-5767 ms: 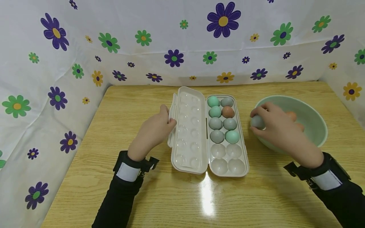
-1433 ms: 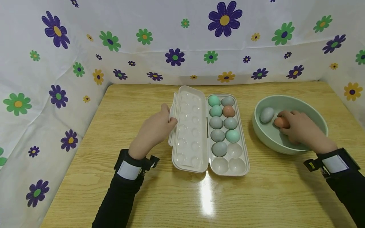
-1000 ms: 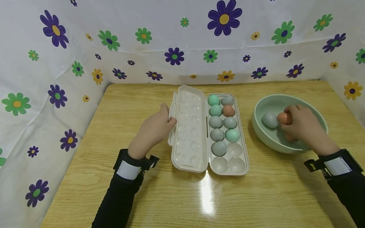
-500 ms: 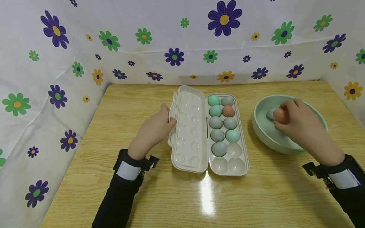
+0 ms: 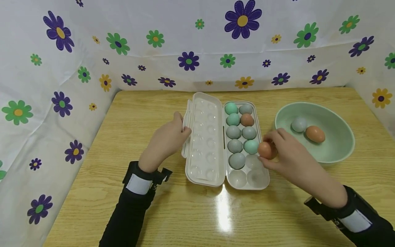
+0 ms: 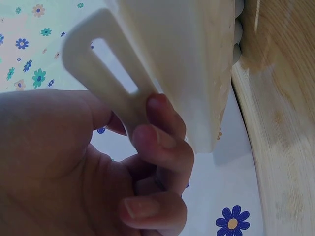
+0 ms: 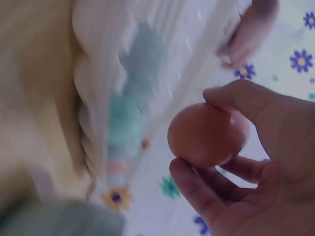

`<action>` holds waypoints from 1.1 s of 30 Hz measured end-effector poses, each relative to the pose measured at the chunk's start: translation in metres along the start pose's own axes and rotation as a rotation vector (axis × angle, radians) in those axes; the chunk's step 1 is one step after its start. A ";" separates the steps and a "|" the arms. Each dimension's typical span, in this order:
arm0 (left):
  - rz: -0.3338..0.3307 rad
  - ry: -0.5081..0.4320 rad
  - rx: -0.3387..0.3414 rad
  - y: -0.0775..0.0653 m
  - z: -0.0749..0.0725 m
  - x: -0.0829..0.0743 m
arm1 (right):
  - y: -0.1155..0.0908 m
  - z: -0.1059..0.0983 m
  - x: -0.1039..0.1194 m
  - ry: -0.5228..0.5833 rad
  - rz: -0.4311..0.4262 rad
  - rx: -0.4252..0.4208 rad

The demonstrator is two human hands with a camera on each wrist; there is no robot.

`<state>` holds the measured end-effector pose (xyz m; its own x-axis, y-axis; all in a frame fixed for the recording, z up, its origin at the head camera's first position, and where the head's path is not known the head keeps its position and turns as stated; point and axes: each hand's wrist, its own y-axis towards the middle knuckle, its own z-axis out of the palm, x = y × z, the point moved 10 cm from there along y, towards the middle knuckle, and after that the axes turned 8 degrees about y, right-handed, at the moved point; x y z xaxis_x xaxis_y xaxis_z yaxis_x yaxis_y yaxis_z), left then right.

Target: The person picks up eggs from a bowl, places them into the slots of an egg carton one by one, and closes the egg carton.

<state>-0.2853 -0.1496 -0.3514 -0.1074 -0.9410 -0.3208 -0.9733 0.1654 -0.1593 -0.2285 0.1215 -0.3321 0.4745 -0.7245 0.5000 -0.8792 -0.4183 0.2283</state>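
Observation:
My right hand (image 5: 293,157) pinches a brown egg (image 7: 206,135) between thumb and fingers, close to the right side of the egg carton (image 5: 245,185). Blue-grey, green and brown eggs fill its far rows. In the nearest two rows, one grey egg (image 5: 237,161) sits on the left, and the other cups hold nothing. With curled fingers, my left hand (image 5: 165,142) grips the latch flap (image 6: 103,54) on the outer edge of the raised lid (image 5: 205,140). To the right, a pale green bowl (image 5: 336,151) holds a grey egg (image 5: 299,124) and another brown egg (image 5: 315,134).
The carton and bowl stand on a wooden table (image 5: 148,212). A white cloth with printed flowers (image 5: 139,34) hangs behind and along both sides. Bare table lies in front of the carton, near both sleeves.
My right hand has taken a brown egg out of the bowl and brought it left to the carton. Earlier, a grey egg went into the carton. My left hand stays on the lid.

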 end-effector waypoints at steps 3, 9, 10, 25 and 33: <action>0.002 0.001 -0.001 0.001 0.001 -0.001 | -0.002 0.024 0.002 0.030 -0.014 0.052; 0.008 -0.004 0.003 0.001 0.003 0.000 | -0.006 0.055 -0.005 0.060 -0.007 0.107; 0.009 -0.002 0.003 0.001 0.003 0.000 | -0.006 0.057 -0.005 0.056 -0.017 0.107; 0.003 0.003 0.000 0.001 0.001 0.001 | -0.004 0.059 0.007 -0.028 -0.202 0.050; -0.001 0.003 0.002 0.001 0.002 0.001 | -0.004 0.060 0.005 -0.027 -0.204 0.048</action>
<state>-0.2865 -0.1501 -0.3536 -0.1075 -0.9421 -0.3177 -0.9730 0.1653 -0.1610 -0.2199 0.0865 -0.3802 0.6437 -0.6363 0.4252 -0.7622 -0.5828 0.2817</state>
